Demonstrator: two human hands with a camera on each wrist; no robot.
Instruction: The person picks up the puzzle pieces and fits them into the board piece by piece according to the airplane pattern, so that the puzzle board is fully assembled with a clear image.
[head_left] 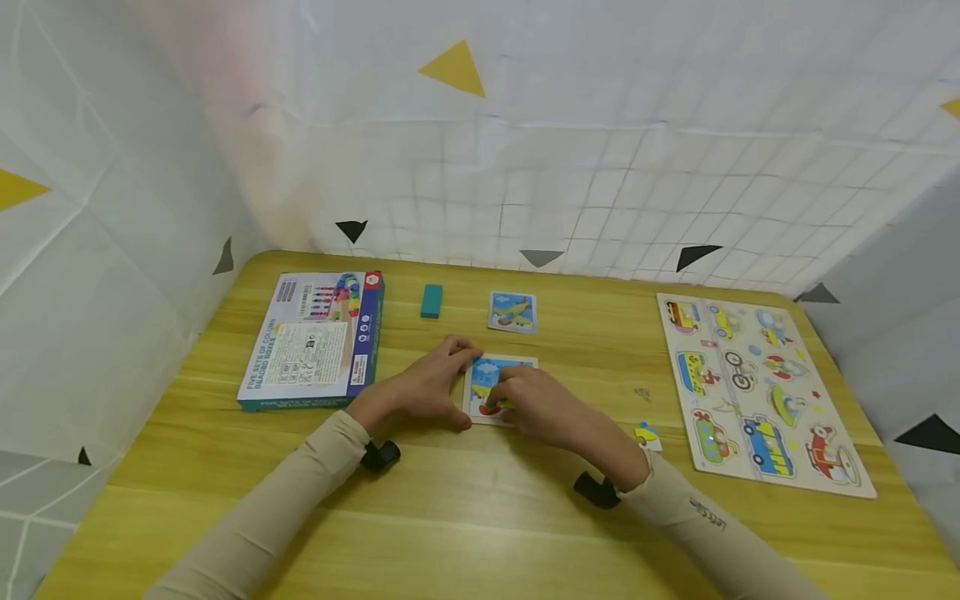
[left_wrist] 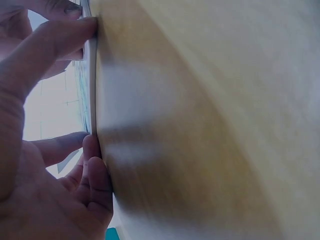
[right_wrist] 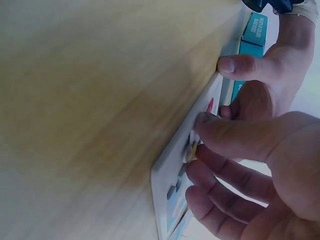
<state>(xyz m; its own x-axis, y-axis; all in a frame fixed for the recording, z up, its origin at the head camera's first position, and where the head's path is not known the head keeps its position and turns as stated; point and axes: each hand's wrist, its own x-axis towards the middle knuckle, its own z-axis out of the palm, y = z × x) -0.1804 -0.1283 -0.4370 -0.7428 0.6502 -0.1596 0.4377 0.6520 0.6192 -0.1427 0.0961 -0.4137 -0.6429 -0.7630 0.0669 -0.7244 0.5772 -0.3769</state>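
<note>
A small picture puzzle board (head_left: 467,392) lies flat on the table between the hands, showing blue sky with yellow and red parts. My left hand (head_left: 427,387) holds its left side, thumb at the near corner and fingers at the far corner. Over the board's near right part, my right hand (head_left: 542,406) pinches a small puzzle piece with yellow on it (right_wrist: 193,150) between thumb and index finger, right at the board's surface. The fingers hide much of that piece. Beside the right wrist lies a loose yellow-and-blue puzzle piece (head_left: 647,437).
Behind the board lies a square puzzle with a yellow airplane (head_left: 513,312). A teal block (head_left: 431,301) sits left of it. The beaded-column box (head_left: 311,354) occupies the table's left side. At right lies a large vehicle puzzle board (head_left: 757,392). White sheeting (head_left: 555,183) hangs behind the table.
</note>
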